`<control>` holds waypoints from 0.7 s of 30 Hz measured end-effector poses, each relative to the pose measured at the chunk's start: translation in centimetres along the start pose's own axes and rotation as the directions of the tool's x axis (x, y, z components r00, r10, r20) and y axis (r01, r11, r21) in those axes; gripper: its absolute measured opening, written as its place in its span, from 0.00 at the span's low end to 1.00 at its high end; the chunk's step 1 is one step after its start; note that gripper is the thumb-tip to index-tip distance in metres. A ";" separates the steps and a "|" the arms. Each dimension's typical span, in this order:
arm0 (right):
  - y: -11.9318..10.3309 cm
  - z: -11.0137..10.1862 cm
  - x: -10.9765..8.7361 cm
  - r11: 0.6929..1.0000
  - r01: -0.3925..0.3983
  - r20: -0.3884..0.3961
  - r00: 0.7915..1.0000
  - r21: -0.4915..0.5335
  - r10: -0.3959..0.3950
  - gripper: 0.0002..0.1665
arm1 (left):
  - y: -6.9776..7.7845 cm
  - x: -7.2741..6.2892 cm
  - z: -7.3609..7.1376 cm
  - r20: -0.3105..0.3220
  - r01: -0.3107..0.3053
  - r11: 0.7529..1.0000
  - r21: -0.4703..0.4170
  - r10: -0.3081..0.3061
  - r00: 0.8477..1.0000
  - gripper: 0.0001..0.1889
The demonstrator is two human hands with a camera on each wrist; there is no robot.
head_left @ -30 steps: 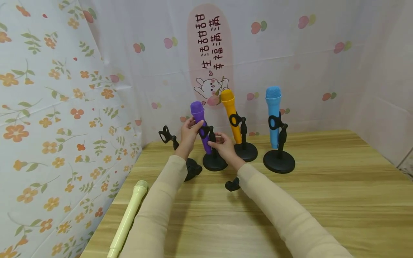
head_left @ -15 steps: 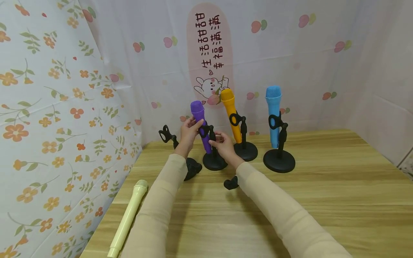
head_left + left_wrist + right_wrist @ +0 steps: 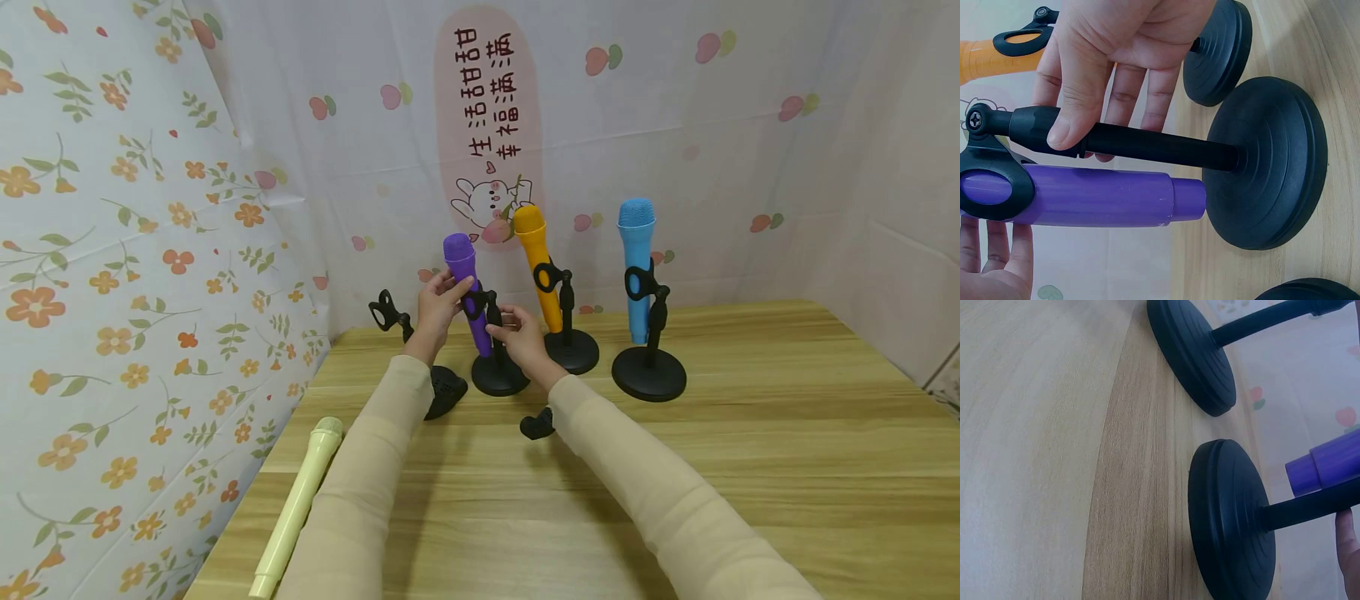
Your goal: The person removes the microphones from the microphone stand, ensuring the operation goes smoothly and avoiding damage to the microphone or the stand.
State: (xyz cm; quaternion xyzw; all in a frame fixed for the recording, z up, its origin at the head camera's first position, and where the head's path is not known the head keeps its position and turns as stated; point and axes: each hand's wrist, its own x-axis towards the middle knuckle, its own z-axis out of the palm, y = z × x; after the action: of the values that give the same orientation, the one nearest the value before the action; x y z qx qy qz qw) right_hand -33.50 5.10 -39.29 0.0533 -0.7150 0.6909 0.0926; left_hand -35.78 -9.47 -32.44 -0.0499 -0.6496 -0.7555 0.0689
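Note:
A purple toy microphone (image 3: pixel 461 258) sits tilted in the clip of a black desktop stand (image 3: pixel 498 379). My left hand (image 3: pixel 437 310) holds the microphone's body, thumb in front; in the left wrist view its fingers (image 3: pixel 1019 250) show behind the purple handle (image 3: pixel 1104 194). On the other side, my right hand (image 3: pixel 527 340) pinches the stand's pole (image 3: pixel 1166 147) just below the clip joint, thumb in front and fingers behind. The microphone's lower end hangs just above the round base (image 3: pixel 1266 165). From the right wrist, only part of my right hand (image 3: pixel 1350 556) shows at the edge.
An orange microphone (image 3: pixel 536 250) and a blue microphone (image 3: pixel 637 250) stand in black stands to the right. At left, a stand's bare clip (image 3: pixel 386 312) rises behind my forearm. A pale yellow microphone (image 3: pixel 300 500) lies on the wooden table (image 3: pixel 750 500). Printed cloth (image 3: pixel 360 167) hangs behind.

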 end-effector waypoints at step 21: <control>-0.7 -2.0 -1.2 1.000 -0.006 0.058 0.998 -0.003 0.006 0.25 | 0.8 -1.5 1.2 0.002 -0.011 0.999 0.033 0.011 1.000 0.26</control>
State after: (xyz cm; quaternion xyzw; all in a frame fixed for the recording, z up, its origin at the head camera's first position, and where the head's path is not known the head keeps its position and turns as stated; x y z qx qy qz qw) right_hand -32.06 7.04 -38.77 0.0713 -0.7185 0.6883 0.0699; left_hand -34.15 -8.37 -31.71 -0.0528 -0.6617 -0.7444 0.0731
